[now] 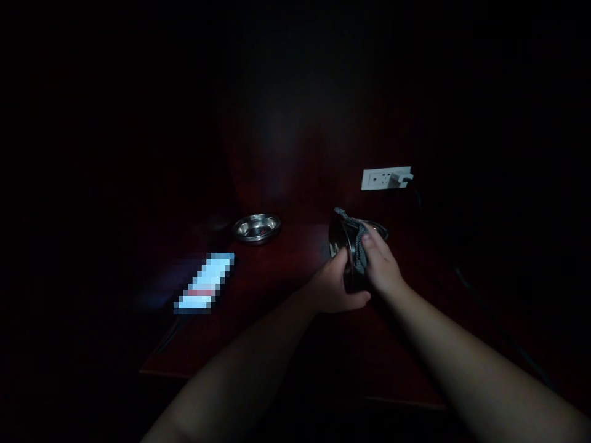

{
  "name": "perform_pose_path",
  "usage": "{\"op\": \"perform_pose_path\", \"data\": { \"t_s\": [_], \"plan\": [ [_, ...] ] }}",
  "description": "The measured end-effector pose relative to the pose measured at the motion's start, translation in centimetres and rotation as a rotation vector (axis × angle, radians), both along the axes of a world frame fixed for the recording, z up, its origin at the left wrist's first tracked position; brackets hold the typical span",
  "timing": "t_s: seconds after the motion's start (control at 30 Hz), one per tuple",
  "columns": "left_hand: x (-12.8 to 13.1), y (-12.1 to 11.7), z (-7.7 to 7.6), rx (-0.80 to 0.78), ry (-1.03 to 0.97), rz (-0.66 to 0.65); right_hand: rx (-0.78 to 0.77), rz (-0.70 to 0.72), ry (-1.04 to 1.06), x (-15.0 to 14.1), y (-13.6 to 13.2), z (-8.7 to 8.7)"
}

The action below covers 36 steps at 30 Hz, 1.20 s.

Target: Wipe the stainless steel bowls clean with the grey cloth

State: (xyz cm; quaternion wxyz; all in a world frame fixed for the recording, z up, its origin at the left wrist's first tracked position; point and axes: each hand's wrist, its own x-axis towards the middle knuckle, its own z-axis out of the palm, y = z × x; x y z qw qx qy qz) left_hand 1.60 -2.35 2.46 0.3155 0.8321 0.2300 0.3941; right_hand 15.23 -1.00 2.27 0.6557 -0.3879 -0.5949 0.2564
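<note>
Tilted on its side above the dark red table, a metal bowl is held between both hands. My left hand grips its near rim, thumb on the inside and fingers beneath. A grey checked cloth is draped over the bowl's rim and right side. My right hand is closed on this cloth, pressing it to the bowl. Behind my right hand, the edge of another shiny metal dish shows; most of it is hidden.
A metal bowl stands on the table to the left. Nearer lies a lit phone, its screen blurred out. A white wall socket with a plug is at the back right. A thin cable runs along the right. The surroundings are very dark.
</note>
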Motion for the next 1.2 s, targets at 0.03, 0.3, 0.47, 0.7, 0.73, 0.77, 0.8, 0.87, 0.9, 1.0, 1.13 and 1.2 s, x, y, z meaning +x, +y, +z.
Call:
{"op": "perform_pose_path", "data": {
  "t_s": [0.03, 0.3, 0.47, 0.7, 0.73, 0.77, 0.8, 0.87, 0.9, 1.0, 1.13, 1.2],
  "plan": [
    [0.0, 0.0, 0.0, -0.039, -0.036, -0.021, 0.035, 0.009, -0.030, -0.1, -0.1, 0.1],
    [1.1, 0.0, -0.4, -0.300, -0.404, -0.156, 0.175, -0.024, -0.259, -0.1, -0.1, -0.3],
    [1.3, 0.5, -0.5, -0.391, -0.420, -0.030, 0.257, -0.035, -0.345, 0.0, -0.5, 0.1],
    [1.3, 1.0, -0.9, -0.401, -0.444, -0.035, 0.297, 0.002, -0.387, -0.2, -1.1, 0.9],
    [1.3, 1.1, -1.0, -0.411, -0.452, -0.023, 0.298, 0.002, -0.404, -0.2, -1.1, 0.9],
    [1.3, 1.2, -1.1, -0.416, -0.453, -0.005, 0.297, -0.001, -0.421, -0.2, -1.1, 0.9],
    [1.3, 1.3, -1.2, -0.419, -0.449, 0.015, 0.293, -0.006, -0.436, -0.2, -1.1, 0.9],
    [1.3, 1.4, -1.4, -0.424, -0.449, 0.043, 0.286, -0.014, -0.460, -0.1, -1.1, 0.9],
    [1.3, 1.4, -1.4, -0.427, -0.458, 0.045, 0.286, -0.017, -0.471, -0.1, -1.1, 0.9],
    [1.2, 1.4, -1.4, -0.431, -0.495, 0.030, 0.291, -0.015, -0.507, 0.0, -1.2, 1.0],
    [1.1, 1.5, -1.4, -0.422, -0.491, 0.048, 0.300, -0.013, -0.541, 0.1, -1.2, 1.1],
    [1.0, 1.5, -1.4, -0.416, -0.487, 0.065, 0.313, -0.012, -0.555, 0.2, -1.3, 1.1]
  ]
}}
